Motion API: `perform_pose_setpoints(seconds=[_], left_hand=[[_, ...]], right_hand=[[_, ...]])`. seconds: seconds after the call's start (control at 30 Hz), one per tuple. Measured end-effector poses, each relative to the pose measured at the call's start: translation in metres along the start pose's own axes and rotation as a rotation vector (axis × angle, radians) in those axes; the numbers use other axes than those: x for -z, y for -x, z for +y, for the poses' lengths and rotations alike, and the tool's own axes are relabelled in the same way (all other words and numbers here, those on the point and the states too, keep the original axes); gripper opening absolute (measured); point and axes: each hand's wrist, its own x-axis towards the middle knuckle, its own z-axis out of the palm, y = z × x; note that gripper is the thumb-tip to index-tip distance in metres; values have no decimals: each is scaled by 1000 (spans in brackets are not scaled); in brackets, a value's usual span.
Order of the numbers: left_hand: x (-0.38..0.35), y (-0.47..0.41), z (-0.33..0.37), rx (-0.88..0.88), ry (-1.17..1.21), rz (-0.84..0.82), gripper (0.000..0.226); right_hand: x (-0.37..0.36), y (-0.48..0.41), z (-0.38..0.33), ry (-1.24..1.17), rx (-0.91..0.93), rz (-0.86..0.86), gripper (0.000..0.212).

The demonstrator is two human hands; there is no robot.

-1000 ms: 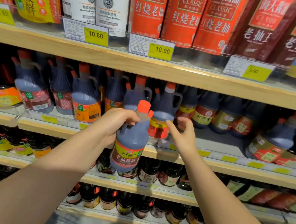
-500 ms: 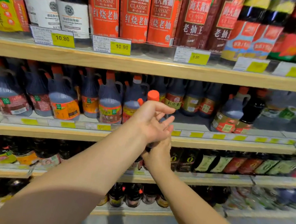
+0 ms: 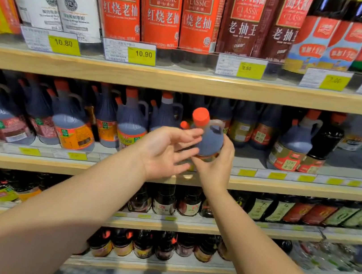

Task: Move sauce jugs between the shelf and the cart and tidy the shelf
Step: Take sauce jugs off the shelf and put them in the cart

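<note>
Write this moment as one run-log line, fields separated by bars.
sauce jug: held before middle shelf | right hand: grips it | left hand: open alongside

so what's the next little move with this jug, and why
Probably ease the jug forward and set it down on the bare patch of the shelf just behind it. The right hand grips its lower body, the left hand is open beside it, and the shelf's front is bare at that spot.
</note>
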Motion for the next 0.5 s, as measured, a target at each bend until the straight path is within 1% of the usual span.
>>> perform_pose_setpoints(seconds=[0.07,0.1,0.17,0.2,0.27,0.3,0.33,0.4,0.5], left_hand=[[23,-17,-6,-54,-96,146,31],[36,-28,-12,-99,-201,244,31],[64,-50,-26,-189,-547,429,32],[79,-60,-35,-211,-747,477,35],[101,-74,-50,-195,-1106,478,42],[108,-79,-55,-192,-1247,466,44],[113,-81,-57,-199,-1337,464,45],[118,-84,-55,-234,-1422,488,40],[119,-92,-44,-268,-1537,494,29]], right_hand=[[-5,-12,6,-11,-37,-2,82],[-8,-18,10,-6,-55,-11,83],[-15,-30,19,-6,-64,-45,80],[-20,-35,25,-3,-66,-62,75],[-30,-44,35,37,-113,-95,65],[-34,-47,38,48,-157,-106,63],[-38,-49,42,45,-202,-111,63],[-43,-54,44,23,-249,-118,68],[-50,-63,44,23,-244,-160,77]])
